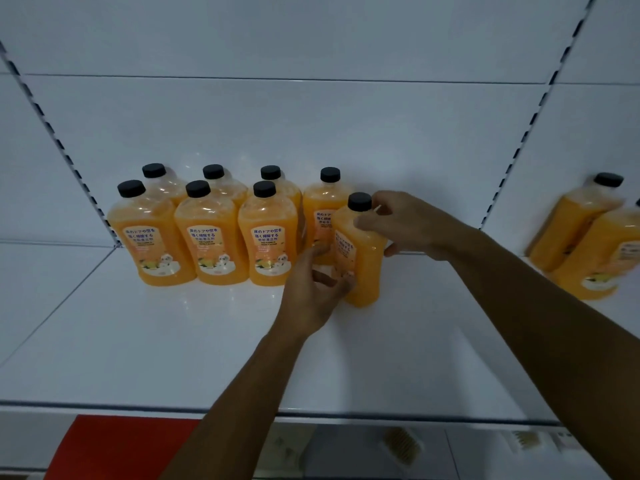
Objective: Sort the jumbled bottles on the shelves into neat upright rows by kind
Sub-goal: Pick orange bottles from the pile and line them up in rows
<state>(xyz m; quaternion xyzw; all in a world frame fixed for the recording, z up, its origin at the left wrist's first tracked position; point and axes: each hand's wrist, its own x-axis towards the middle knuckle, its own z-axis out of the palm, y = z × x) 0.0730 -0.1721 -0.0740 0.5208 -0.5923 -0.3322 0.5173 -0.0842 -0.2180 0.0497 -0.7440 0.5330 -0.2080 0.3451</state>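
A: What's filling the view, biggest first?

B: The white shelf [138,341] is taking up most of it. Seven orange bottles with black caps are standing upright at its back left in two rows, the back row [214,181] holding four and the front row [211,237] only three. Two more orange bottles [581,237] are leaning, well apart, on the next bay to the right.

A: And the one being handled?

B: The eighth bottle [360,251] is standing with its long axis nearly upright, label turned leftward, just right of the front row's open end. The gap is lying to its left, so I'm judging a short slide leftward and a twist to face the label forward.

A: The hands?

B: Both are gripping it. The left hand [315,292] is curling its fingers round the lower body; the right hand [398,220] is wrapping the shoulder just under the cap [359,201]. Neither is nearer; both are touching.
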